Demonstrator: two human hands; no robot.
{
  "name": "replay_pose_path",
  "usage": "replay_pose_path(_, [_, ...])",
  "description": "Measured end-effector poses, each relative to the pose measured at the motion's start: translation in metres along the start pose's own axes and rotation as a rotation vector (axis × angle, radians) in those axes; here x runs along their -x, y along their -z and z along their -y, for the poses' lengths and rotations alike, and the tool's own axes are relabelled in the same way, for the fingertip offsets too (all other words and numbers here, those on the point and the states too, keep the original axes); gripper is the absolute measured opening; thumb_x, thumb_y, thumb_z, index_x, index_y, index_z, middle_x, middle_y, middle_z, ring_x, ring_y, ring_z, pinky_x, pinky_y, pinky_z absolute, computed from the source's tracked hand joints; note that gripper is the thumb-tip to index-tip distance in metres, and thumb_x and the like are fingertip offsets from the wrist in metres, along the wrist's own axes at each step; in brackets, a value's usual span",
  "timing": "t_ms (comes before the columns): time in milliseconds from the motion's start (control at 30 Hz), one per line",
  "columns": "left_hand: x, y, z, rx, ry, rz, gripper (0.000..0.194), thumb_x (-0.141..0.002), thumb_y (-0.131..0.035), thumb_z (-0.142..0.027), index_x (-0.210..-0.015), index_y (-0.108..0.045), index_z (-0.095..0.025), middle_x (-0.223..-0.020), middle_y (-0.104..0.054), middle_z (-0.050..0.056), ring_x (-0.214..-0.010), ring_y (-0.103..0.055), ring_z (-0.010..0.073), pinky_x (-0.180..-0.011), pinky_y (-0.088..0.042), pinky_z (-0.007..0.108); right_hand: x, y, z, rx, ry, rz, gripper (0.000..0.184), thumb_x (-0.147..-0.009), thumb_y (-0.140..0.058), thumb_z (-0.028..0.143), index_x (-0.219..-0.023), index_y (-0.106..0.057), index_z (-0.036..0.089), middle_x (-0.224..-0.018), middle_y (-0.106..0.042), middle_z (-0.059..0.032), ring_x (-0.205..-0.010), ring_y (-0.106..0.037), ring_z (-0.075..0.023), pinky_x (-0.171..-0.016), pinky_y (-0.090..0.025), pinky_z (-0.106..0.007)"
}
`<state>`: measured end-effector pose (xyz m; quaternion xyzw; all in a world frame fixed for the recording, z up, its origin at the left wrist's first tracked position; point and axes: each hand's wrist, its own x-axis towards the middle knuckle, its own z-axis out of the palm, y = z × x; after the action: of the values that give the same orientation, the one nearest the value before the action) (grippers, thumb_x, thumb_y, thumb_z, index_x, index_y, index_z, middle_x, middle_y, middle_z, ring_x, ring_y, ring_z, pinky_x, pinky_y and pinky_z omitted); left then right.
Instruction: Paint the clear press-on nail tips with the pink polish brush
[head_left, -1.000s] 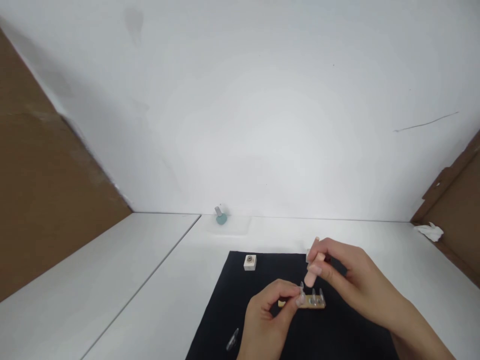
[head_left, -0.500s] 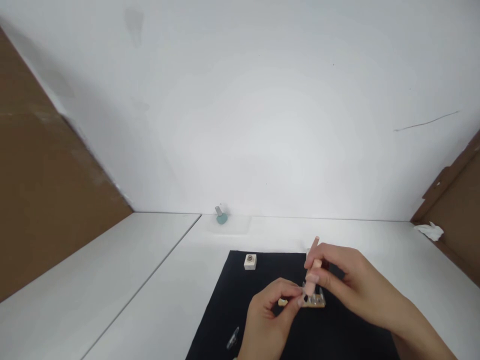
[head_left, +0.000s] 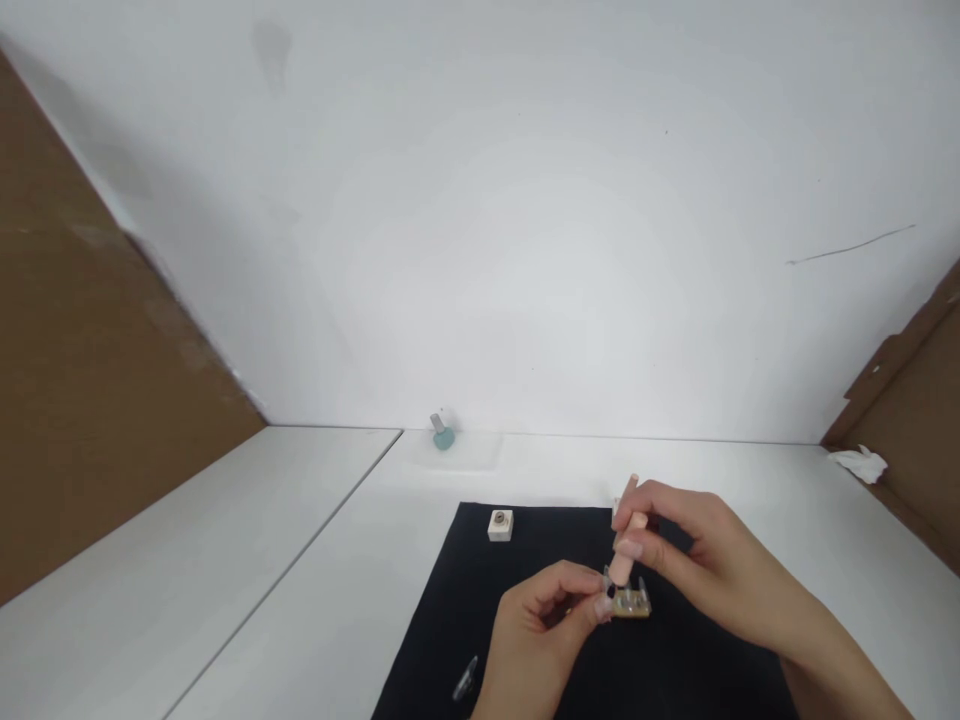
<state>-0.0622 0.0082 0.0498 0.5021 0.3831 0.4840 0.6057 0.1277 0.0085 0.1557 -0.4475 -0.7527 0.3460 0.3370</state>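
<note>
My left hand (head_left: 536, 640) pinches the left end of a small tan board (head_left: 631, 605), which carries several clear upright prongs. My right hand (head_left: 712, 565) grips a peach-pink stick (head_left: 622, 558) between thumb and fingers. The stick's lower tip sits among the prongs, and I cannot tell whether it touches the board. Both hands hang over a black mat (head_left: 540, 535). A small cream piece lies almost hidden behind my left fingers.
A white square block with a metal ring (head_left: 500, 525) sits on the mat, with a small clear-and-dark item (head_left: 465, 678) near its front. Farther back, a teal bottle (head_left: 443, 436) stands on a clear sheet (head_left: 457, 452). Brown cardboard (head_left: 97, 380) flanks the white table (head_left: 285, 540).
The peach-pink stick has come down from above the prongs to among them. My left hand has shifted slightly right, now covering the small cream piece.
</note>
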Motion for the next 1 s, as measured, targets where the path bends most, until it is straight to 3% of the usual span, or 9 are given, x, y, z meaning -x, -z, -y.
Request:
replay_pose_path(100, [0.001, -0.005, -0.006, 0.120, 0.074, -0.032, 0.011, -0.072, -0.089, -0.026, -0.070, -0.081, -0.019, -0.065, -0.077, 0.001, -0.065, -0.069, 0.0167, -0.068, -0.057, 0.024, -0.002, -0.004, -0.001, 0.005, -0.008, 0.016, 0.013, -0.104, -0.056, 0.028, -0.092, -0.061, 0.026, -0.084, -0.075, 0.0048, -0.073, -0.062, -0.0132, -0.070, -0.046, -0.024])
replay_pose_path(300, [0.004, -0.009, -0.013, 0.184, 0.129, -0.051, 0.021, -0.067, -0.094, -0.034, -0.069, -0.081, -0.018, -0.065, -0.079, 0.003, -0.064, -0.070, 0.0165, -0.068, -0.058, 0.025, -0.005, -0.005, -0.009, 0.102, 0.024, -0.194, 0.011, -0.105, -0.056, 0.032, -0.097, -0.062, 0.027, -0.083, -0.076, 0.0047, -0.077, -0.063, -0.0144, -0.074, -0.046, -0.026])
replay_pose_path(533, [0.001, -0.006, -0.013, 0.175, 0.123, -0.097, 0.025, -0.067, -0.095, -0.038, -0.068, -0.079, -0.018, -0.060, -0.075, 0.000, -0.061, -0.067, 0.0149, -0.064, -0.056, 0.023, -0.001, -0.005, -0.001, 0.008, 0.030, -0.007, 0.012, -0.104, -0.056, 0.028, -0.093, -0.062, 0.026, -0.082, -0.072, 0.0045, -0.073, -0.063, -0.0132, -0.071, -0.047, -0.024])
replay_pose_path(800, [0.004, -0.008, -0.013, 0.100, 0.106, -0.083, 0.026, -0.070, -0.092, -0.040, -0.069, -0.079, -0.018, -0.065, -0.077, 0.003, -0.064, -0.068, 0.0164, -0.067, -0.057, 0.025, -0.005, -0.006, -0.007, 0.088, 0.019, -0.170, 0.014, -0.105, -0.056, 0.035, -0.096, -0.063, 0.026, -0.083, -0.075, 0.0036, -0.075, -0.062, -0.0148, -0.072, -0.046, -0.026])
replay_pose_path(1000, [0.003, -0.009, -0.013, 0.134, 0.123, -0.091, 0.029, -0.066, -0.094, -0.043, -0.068, -0.080, -0.017, -0.060, -0.076, 0.002, -0.061, -0.068, 0.0170, -0.065, -0.058, 0.026, -0.002, -0.007, -0.002, 0.005, 0.019, -0.033, 0.012, -0.104, -0.056, 0.032, -0.095, -0.062, 0.025, -0.082, -0.073, 0.0019, -0.074, -0.063, -0.0151, -0.069, -0.047, -0.026])
